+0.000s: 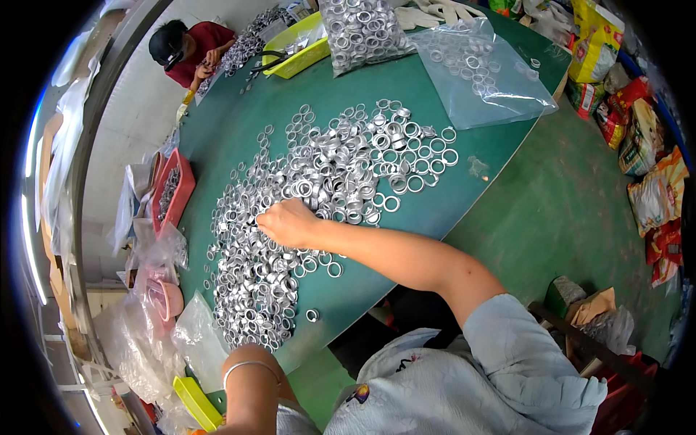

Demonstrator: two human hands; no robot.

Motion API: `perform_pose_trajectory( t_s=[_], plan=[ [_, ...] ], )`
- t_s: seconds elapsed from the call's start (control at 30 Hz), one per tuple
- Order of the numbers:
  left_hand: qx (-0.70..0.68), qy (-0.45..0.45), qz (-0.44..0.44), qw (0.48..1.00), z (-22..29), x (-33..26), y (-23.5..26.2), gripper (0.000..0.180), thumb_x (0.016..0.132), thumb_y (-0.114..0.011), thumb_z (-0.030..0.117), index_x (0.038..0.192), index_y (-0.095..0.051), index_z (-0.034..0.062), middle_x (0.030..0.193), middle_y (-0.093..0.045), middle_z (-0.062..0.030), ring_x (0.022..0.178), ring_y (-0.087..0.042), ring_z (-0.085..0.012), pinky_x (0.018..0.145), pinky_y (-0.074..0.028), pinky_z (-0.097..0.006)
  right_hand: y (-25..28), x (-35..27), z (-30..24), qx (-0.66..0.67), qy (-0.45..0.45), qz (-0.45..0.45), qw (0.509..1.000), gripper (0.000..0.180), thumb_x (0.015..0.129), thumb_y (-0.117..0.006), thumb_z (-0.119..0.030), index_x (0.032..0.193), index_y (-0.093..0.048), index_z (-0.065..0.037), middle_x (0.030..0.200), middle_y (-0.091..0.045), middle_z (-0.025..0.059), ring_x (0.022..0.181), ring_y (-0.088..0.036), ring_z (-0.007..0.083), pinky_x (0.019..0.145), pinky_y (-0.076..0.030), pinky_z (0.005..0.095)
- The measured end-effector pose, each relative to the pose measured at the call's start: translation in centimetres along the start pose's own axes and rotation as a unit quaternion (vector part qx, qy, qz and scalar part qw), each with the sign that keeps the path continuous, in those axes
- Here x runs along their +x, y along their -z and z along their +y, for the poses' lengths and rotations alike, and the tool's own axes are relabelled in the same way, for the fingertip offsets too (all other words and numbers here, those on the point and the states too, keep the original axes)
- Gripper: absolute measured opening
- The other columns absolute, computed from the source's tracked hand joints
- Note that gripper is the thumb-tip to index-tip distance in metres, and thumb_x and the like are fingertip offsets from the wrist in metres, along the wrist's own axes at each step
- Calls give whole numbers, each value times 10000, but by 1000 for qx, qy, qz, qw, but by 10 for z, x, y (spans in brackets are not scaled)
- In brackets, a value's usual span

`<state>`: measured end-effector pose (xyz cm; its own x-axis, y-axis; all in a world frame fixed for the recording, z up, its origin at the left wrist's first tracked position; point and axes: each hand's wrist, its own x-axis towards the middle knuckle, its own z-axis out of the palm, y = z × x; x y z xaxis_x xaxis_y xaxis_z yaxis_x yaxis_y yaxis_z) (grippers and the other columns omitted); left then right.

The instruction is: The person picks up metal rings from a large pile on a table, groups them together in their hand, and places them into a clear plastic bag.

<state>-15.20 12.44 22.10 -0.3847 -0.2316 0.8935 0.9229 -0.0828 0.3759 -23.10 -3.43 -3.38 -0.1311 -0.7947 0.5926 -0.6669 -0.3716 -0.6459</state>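
My right hand (288,223) reaches over a wide heap of silvery metal rings (319,177) on the green table. Its fingers curl closed and point down among the rings, and whatever they grip is hidden beneath them. Of my left side only the bent arm (250,388) shows, with a pale band around it, at the lower edge beside the near end of the heap. The left hand itself is out of sight. One ring (312,315) lies apart near the table's front edge.
At the far side stand a full bag of rings (362,36), a flatter clear bag (482,76) and a yellow-green basket (301,54). A co-worker (190,51) handles parts at the far left. A red bin (176,192) and a yellow tray (196,406) sit along the left.
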Motion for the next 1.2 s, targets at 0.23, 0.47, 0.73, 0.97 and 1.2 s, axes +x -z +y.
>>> perform_pose_trajectory(
  t_s=[0.23, 0.47, 0.73, 0.97, 1.2],
  plan=[
    [175, 118, 287, 934, -51, -86, 37, 460, 768, -514, -27, 1205, -388, 43, 1185, -404, -167, 991, -494, -243, 703, -467, -296, 73, 20, -27, 118, -35, -84, 989, 160, 770, -566, -211, 793, -656, -81, 650, -615, 139, 626, -605, 320, 611, -484, 413],
    [253, 442, 289, 811, -70, -175, 81, 238, 847, -452, -71, 1068, -535, -38, 1104, -466, -96, 888, -488, -107, 722, -408, -199, 202, -17, -26, 250, -241, -23, 938, 183, 843, -575, -103, 1008, -589, -23, 573, -502, -30, 545, -402, 3, 492, -323, 188],
    [144, 541, 331, 760, -60, -203, 88, 264, 865, -483, -21, 1125, -520, 3, 1015, -521, -53, 876, -486, -78, 718, -416, -192, 174, -75, -23, 64, -244, -63, 966, 252, 771, -634, -30, 1021, -598, -40, 481, -405, -2, 453, -370, 59, 458, -310, 215],
    [144, 541, 336, 757, -47, -212, 91, 261, 878, -478, 19, 1136, -519, 12, 1023, -533, -51, 880, -497, -81, 726, -419, -204, 141, -65, -9, -184, -147, -96, 967, 171, 731, -628, -66, 898, -612, -38, 667, -596, 101, 521, -566, 252, 496, -446, 346],
    [132, 478, 372, 784, -31, -222, 88, 333, 927, -429, 137, 1240, -425, 24, 1028, -530, -81, 876, -532, -133, 723, -434, -231, 137, -68, -56, 198, -278, -152, 928, 151, 761, -583, 33, 903, -615, -10, 661, -595, 32, 555, -530, 67, 506, -414, 212]
  ],
)
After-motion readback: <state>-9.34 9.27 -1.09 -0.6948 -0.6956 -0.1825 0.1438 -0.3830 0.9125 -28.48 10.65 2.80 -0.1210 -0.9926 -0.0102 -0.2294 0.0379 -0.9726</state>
